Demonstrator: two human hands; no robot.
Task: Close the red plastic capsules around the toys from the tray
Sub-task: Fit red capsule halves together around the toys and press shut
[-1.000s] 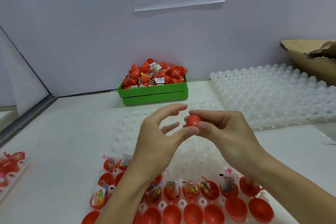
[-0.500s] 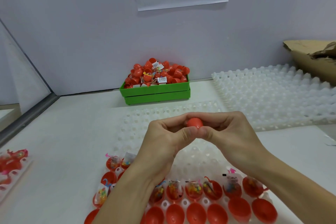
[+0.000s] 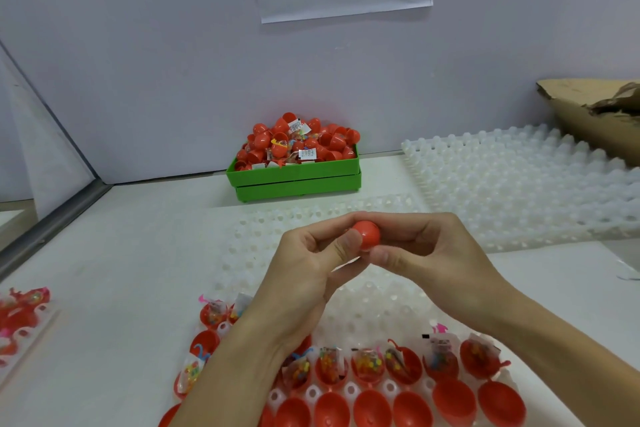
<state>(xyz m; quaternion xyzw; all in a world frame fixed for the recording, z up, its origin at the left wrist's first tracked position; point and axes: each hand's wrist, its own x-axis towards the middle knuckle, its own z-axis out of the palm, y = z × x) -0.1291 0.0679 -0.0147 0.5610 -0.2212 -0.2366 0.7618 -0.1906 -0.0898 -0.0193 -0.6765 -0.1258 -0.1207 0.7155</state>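
Observation:
A red capsule (image 3: 367, 234) is held in mid-air above the white dimpled tray (image 3: 377, 291). My left hand (image 3: 304, 270) pinches it from the left with thumb and forefinger. My right hand (image 3: 429, 253) grips it from the right, fingers curled over its top. Most of the capsule is hidden by the fingers. Along the tray's near edge stand several open red capsule halves with bagged toys (image 3: 367, 366) in them, and a row of empty red halves (image 3: 372, 409) sits in front.
A green bin (image 3: 294, 177) heaped with red capsules stands against the back wall. A stack of white dimpled trays (image 3: 519, 184) lies at the right, a torn cardboard box (image 3: 595, 114) behind it. Another tray with red pieces (image 3: 20, 315) sits at the left edge.
My left fingers, spread apart a second ago, have come down onto the capsule. Both hands now press it together from either side, held at about the same spot.

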